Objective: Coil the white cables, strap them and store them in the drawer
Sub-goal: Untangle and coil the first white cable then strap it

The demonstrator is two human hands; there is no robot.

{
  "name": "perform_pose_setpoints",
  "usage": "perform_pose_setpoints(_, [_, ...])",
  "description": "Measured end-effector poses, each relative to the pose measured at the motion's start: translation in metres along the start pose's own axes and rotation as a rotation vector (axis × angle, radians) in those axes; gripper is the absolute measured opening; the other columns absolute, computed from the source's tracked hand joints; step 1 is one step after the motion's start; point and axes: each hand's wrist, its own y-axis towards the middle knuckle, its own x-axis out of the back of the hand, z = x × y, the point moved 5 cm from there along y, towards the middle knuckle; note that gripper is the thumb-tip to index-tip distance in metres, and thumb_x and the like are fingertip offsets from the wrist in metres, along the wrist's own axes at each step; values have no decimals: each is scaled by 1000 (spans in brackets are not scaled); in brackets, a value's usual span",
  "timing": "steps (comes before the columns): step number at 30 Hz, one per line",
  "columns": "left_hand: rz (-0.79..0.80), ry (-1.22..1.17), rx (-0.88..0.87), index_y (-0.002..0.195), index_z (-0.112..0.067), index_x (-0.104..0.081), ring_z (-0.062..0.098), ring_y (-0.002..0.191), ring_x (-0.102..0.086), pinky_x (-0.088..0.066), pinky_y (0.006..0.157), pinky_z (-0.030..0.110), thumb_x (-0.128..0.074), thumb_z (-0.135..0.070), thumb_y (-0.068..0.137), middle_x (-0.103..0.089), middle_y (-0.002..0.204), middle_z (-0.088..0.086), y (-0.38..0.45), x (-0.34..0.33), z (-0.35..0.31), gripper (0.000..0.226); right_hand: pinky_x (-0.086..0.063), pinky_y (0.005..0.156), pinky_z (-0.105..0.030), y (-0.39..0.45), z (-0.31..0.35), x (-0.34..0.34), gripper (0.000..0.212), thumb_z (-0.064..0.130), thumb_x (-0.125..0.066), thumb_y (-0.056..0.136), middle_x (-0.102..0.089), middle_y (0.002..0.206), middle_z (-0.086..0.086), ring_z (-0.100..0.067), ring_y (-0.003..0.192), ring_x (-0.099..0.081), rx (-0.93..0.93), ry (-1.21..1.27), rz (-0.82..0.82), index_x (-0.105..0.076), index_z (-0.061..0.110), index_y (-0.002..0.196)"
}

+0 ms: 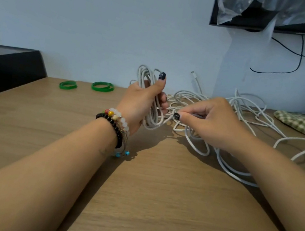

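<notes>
we are in the coiling step, by our reading: one cable is gathered and the rest is not. our left hand (141, 102) is curled round a coil (152, 115) of white cable, thumb up along its front, the loops standing upright above and below the fist. our right hand (208, 121) pinches a short run of cable between thumb and fingertips, just beside the coil's lower part; it looks like the tail of the same cable, though we cannot tell for sure where it joins. the other fingers are folded in.

the loose cables (247, 113) lie in a tangle on the table (136, 192), spreading behind and to the right of our right hand, with one long loop running out near the checked cloth (304, 123). a plug end (193, 73) pokes up behind the heap.

two green bands (85, 85) lie flat on the table to the left, well apart from both hands; we take these for the straps. no drawer shows that we can name; a dark box (6, 66) sits at far left.

next, we judge, the tail wants laying onto the coil. then the left hand must keep the loops tight while the right reaches across for a band. the risk is the coil springing open once the grip eases.
</notes>
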Motion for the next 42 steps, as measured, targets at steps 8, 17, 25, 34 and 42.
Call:
perform_pose_setpoints(8, [58,244,60,81,-4,-68,31,70,-68,-57,80,46,-59,-34,94,-72,78,18,-4,-6,10,34,-57,68,-34,-3,9,5,13,12,-71,84,-75,76,5,-12,72,-71,123,-62,-95,-79,21,87])
perform_pose_setpoints(17, [132,332,53,80,-7,-64,19,46,-58,-51,54,29,-54,-36,97,-64,55,9,-8,-10,8,35,-45,53,-28,-5,17,5,11,18,-73,80,-70,63,3,-16,56,-60,190,-87,-105,-78,26,75])
perform_pose_setpoints(25, [27,184,62,68,-11,-53,14,42,-44,-45,55,33,-56,-37,96,-51,56,6,1,5,1,38,-52,63,-29,6,-2,28,18,17,-75,82,-72,69,6,-8,64,-64,72,82,-180,-72,31,72])
perform_pose_setpoints(34, [354,-133,225,79,-16,-48,4,38,-37,-40,44,21,-52,-47,88,-42,51,-7,-11,-17,11,32,-45,59,-9,5,-2,21,20,13,-75,81,-67,61,20,4,59,-60,82,83,-214,-72,31,73])
perform_pose_setpoints(42, [409,4,152,69,-19,-48,6,39,-31,-39,44,21,-64,-38,83,-30,50,-5,-10,-16,13,29,-47,60,-16,3,-1,18,8,16,-74,81,-69,67,12,0,62,-61,64,48,-212,-76,23,78])
